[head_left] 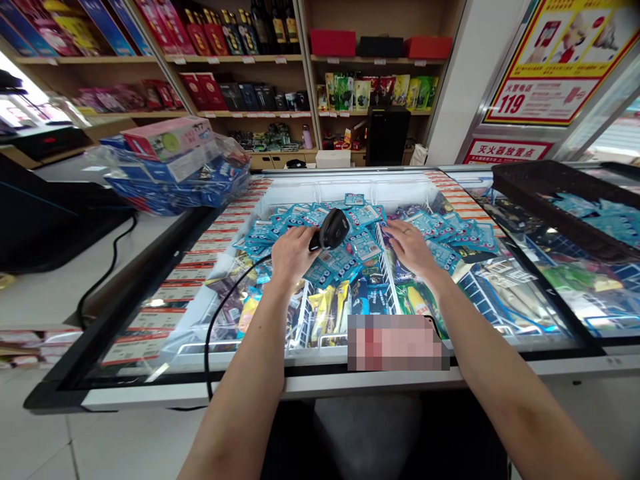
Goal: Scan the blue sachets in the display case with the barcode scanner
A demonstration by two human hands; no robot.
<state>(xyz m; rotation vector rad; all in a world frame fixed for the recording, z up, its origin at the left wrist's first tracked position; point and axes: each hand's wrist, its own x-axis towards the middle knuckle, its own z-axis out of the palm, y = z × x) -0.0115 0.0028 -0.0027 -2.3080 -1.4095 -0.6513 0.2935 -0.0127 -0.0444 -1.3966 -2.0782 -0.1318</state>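
Note:
My left hand (291, 254) is closed round the handle of a black barcode scanner (332, 229), whose head points down at a heap of blue ice-cream packets (363, 245) inside an open chest freezer (350, 180). The scanner's black cable (215, 319) runs from it over the freezer's front edge. My right hand (411, 246) lies flat with fingers spread on the blue packets just right of the scanner. Yellow and dark packets (326, 301) fill the wire baskets nearer to me.
A plastic-wrapped stack of blue and pink boxes (170, 163) rests on the freezer's left back corner. A black tray (560, 200) sits on the glass lid (525, 280) to the right. Shelves of goods (240, 73) line the back wall. A black counter device (45, 213) stands at left.

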